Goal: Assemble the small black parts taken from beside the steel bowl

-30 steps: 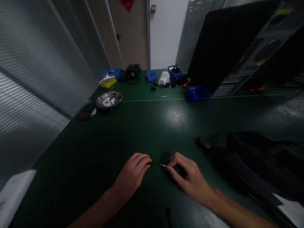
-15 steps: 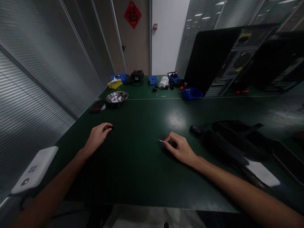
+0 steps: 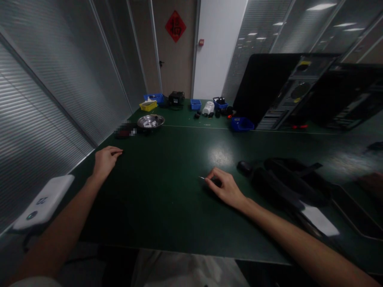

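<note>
My right hand (image 3: 225,185) rests on the dark green table (image 3: 167,199), thumb and forefinger pinched on a thin silvery pin-like piece (image 3: 201,177) whose tip points left. Its kind is too small to make out. Over the left part of the table, my left hand (image 3: 106,161) has its fingers pressed together at the tips. Something small and dark may be at those fingertips, but I cannot tell. Beyond that hand stands a round metal bowl (image 3: 150,122) with white bits in it, beside a partly pixelated dark object (image 3: 125,130).
A black mouse (image 3: 244,167) and a black bag (image 3: 287,179) lie to the right. At the back are a yellow tray (image 3: 148,105), a blue bin (image 3: 242,124) and a computer case (image 3: 295,91). A white device (image 3: 44,203) sits at the left edge.
My left hand has moved left, its fingers now straighter, and the dark item at its fingertips shows less. The right hand keeps its pinch in place. The head view has shifted slightly.
</note>
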`<state>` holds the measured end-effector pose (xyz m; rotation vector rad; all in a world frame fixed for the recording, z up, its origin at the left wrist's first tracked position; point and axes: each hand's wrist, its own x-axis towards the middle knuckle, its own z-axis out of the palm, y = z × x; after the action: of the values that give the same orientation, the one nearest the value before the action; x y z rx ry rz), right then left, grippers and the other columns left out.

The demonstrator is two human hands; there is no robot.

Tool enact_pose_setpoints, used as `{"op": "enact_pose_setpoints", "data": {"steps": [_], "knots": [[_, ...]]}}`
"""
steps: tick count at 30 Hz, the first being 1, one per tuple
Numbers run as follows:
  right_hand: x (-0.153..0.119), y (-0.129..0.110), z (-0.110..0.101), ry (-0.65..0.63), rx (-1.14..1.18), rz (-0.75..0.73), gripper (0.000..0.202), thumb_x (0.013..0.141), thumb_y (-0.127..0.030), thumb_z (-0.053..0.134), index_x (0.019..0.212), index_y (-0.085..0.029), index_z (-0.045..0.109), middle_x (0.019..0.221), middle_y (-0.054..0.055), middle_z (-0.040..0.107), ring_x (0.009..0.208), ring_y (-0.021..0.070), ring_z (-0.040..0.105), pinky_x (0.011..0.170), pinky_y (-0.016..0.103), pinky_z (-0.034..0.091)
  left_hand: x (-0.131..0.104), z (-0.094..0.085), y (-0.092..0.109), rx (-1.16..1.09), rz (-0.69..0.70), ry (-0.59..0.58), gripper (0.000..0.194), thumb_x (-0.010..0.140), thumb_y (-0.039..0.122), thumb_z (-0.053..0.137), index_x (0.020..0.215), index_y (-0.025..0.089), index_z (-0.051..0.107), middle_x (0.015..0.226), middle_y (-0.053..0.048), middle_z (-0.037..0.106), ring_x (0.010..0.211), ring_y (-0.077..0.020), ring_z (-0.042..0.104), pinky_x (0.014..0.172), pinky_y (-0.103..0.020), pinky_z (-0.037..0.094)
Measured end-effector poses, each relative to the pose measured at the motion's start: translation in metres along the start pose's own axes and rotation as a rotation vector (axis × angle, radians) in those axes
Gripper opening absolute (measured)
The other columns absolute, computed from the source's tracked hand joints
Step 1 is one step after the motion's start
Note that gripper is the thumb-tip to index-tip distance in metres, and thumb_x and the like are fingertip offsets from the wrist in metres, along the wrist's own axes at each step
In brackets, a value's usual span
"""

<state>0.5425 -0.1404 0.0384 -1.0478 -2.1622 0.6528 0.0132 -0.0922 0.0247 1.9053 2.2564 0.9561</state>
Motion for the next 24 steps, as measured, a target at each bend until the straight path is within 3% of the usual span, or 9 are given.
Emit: {"op": "enact_pose_setpoints", "data": {"steps": [7,17,24], "knots": [[-0.001,0.001,0.0,-0.019,0.015,-0.024,0.018,0.102,-0.034,0.059,0.093,-0.019,0.064,0.09,0.004,0.064,0.073,0.0154,0.06,0.061,0.027,0.046,0.0,-0.001,0.001,0.142,0.082,-0.043,0.033,0.094,0.033,0.049,0.108,0.018,0.075,0.121,-0.01,0.074,0.118,-0.0282,0.064,0.112,-0.042,0.044],[-0.002,0.002,0.0,-0.031,0.016,-0.038,0.016,0.101,-0.033,0.059,0.094,-0.02,0.064,0.092,0.004,0.065,0.075,0.0162,0.061,0.062,0.027,0.047,0.0,-0.006,0.005,0.241,0.056,-0.049,0.033,0.093,0.034,0.049,0.102,0.015,0.075,0.121,-0.014,0.069,0.112,-0.0304,0.064,0.105,-0.042,0.048],[-0.001,0.0,-0.002,-0.041,0.009,-0.033,0.016,0.101,-0.033,0.059,0.094,-0.02,0.065,0.092,0.004,0.065,0.075,0.0162,0.06,0.061,0.027,0.046,-0.009,-0.008,0.015,0.337,0.116,-0.052,0.041,0.097,0.033,0.044,0.121,0.013,0.071,0.123,-0.015,0.068,0.113,-0.031,0.063,0.102,-0.041,0.048]]}}
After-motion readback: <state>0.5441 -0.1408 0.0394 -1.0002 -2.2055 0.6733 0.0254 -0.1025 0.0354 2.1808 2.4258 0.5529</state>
